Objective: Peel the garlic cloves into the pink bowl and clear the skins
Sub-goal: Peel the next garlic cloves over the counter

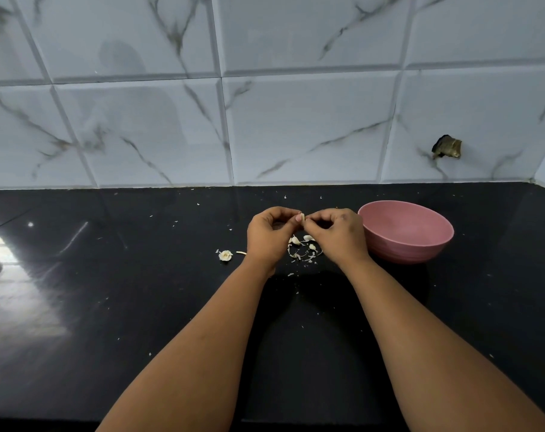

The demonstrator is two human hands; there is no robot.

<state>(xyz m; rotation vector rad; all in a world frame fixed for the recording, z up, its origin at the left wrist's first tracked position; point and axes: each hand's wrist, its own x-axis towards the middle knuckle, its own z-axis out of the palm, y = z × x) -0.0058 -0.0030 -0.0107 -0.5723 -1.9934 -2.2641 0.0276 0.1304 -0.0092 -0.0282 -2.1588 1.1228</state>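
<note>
Small pale garlic clove pinched between left hand and right hand, above glossy black stone counter.

Clove upright, long axis near vertical, at fingertips of both hands. Round matte pink bowl just beside right hand, on its outer side: nearer that hand for drop. Loose papery skins directly below hands. No brands, labels or legible writing.

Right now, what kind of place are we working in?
Most likely a home kitchen: a glossy black countertop against a marble-look tiled wall, with both hands pinching a garlic clove beside a pink bowl and loose skins.
</note>
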